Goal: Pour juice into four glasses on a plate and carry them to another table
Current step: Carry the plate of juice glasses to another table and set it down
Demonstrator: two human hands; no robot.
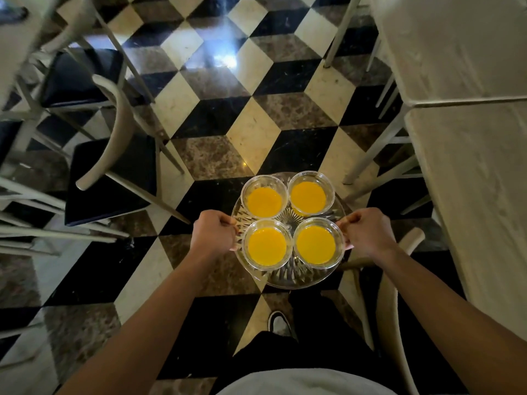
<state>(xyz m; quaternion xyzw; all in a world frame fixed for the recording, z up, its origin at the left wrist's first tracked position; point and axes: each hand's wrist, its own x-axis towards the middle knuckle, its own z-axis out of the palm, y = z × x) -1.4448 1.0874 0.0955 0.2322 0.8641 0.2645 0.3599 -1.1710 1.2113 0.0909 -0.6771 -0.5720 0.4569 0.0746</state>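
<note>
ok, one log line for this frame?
phase: carrying | left hand: grips plate rim | right hand: grips rim | glasses: four, filled, upright | over floor, table at right

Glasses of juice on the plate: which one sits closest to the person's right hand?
The near-right glass, its rim almost touching the right hand; the other three sit farther off.

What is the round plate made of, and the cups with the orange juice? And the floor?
The plate looks like clear cut glass: the floor shows through it and ridged rays catch light. The four glasses look like clear glass too, though clear plastic is possible. The floor looks like polished stone, perhaps marble: veined tiles with a shiny glare.
</note>
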